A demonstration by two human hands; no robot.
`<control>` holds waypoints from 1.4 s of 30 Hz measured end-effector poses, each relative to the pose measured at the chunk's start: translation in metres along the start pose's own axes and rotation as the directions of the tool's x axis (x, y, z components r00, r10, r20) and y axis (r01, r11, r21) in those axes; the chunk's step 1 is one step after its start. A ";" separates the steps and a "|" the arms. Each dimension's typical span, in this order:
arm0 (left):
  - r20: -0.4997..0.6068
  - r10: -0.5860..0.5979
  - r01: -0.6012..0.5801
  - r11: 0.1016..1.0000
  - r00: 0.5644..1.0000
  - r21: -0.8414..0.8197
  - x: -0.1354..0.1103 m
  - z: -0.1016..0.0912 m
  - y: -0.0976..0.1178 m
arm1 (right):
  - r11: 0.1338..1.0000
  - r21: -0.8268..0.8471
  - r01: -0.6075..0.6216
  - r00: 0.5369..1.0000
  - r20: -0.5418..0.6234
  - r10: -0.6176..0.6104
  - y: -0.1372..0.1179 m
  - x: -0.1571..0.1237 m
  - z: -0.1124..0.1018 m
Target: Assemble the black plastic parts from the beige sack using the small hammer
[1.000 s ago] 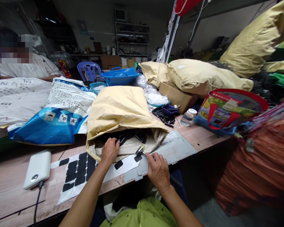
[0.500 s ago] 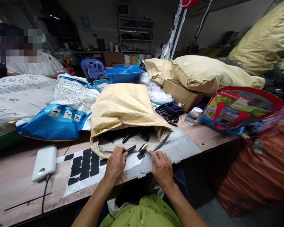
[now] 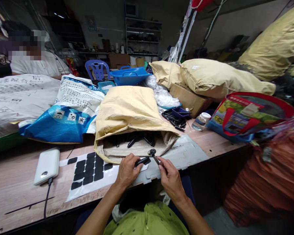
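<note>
My left hand (image 3: 127,169) is closed around a slim black tube (image 3: 143,161) shaped like a pen, which points to the right. In my right hand (image 3: 171,173) is a small metal ratchet wrench (image 3: 152,152), gripped by its handle, with its round head up and near the tube's tip. Both hands are just in front of the mouth of a yellow woven sack (image 3: 129,109), where several black pen-like parts (image 3: 131,143) lie inside. Below the left hand runs a white sheet with black rounded-square stickers (image 3: 89,168). A grey board (image 3: 186,153) lies under the sack's mouth.
Left on the table are a white power bank (image 3: 47,166) with a cable and a blue-white sack (image 3: 63,114). At right stand black parts (image 3: 175,120), a lidded jar (image 3: 201,121) and a red-handled bag (image 3: 245,114). Co-workers (image 3: 36,67) sit at far left.
My left hand has moved slightly right with the black tube. The ratchet wrench in my right hand has turned, so its round head now faces me.
</note>
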State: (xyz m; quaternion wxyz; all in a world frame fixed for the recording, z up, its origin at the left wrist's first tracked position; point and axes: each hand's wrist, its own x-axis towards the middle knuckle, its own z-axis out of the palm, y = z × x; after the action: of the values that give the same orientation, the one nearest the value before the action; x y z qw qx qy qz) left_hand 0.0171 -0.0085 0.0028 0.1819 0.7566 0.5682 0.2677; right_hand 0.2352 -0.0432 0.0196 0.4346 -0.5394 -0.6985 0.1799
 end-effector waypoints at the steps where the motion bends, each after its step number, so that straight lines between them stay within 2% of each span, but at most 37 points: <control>1: -0.004 0.002 -0.002 1.000 1.000 -0.007 0.000 0.000 -0.001 | 1.000 0.004 0.000 1.000 0.011 0.000 -0.002 -0.001 0.001; 7: -0.045 0.012 -0.014 0.999 0.999 -0.042 0.000 0.003 -0.006 | 0.999 -0.006 0.039 0.997 0.061 -0.038 -0.011 -0.003 0.004; 12: -0.038 0.009 -0.011 0.998 0.999 -0.057 0.000 0.003 -0.007 | 0.992 -0.040 0.117 0.993 0.034 -0.115 -0.019 -0.004 0.004; 16: -0.040 0.019 -0.022 0.998 0.999 -0.060 0.001 0.004 -0.009 | 0.983 -0.074 0.168 0.985 0.062 -0.163 -0.015 -0.008 0.008; 20: -0.046 0.012 -0.015 0.997 0.999 -0.070 0.001 0.005 -0.010 | 0.981 -0.096 0.167 0.982 0.100 -0.158 -0.012 -0.008 0.011; 25: -0.040 0.012 -0.016 0.995 0.999 -0.103 0.001 0.004 -0.009 | 0.983 -0.054 0.175 0.981 0.099 -0.169 -0.023 -0.007 0.013; 30: -0.062 -0.009 0.002 0.993 0.998 -0.114 0.001 0.003 -0.008 | 0.982 -0.069 0.174 0.973 0.168 -0.161 -0.025 -0.009 0.019; 33: -0.064 -0.012 0.002 0.990 0.998 -0.140 0.001 0.003 -0.008 | 0.986 -0.069 0.154 0.981 0.127 -0.144 -0.019 -0.004 0.016; 38: -0.072 -0.061 0.044 0.976 0.996 -0.214 0.001 0.002 -0.011 | 0.963 -0.251 0.094 0.996 0.023 -0.091 0.000 0.010 0.004; 42: -0.092 -0.101 0.069 0.950 0.991 -0.305 -0.001 -0.001 -0.012 | 0.905 -0.419 0.070 0.997 0.023 -0.067 0.020 0.013 0.003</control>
State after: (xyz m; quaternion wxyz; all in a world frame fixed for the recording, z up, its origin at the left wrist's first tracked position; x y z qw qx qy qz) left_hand 0.0074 -0.0057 -0.0032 0.2760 0.6796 0.5616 0.3829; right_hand 0.2443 -0.0234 0.0084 0.3117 -0.5944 -0.7412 0.0126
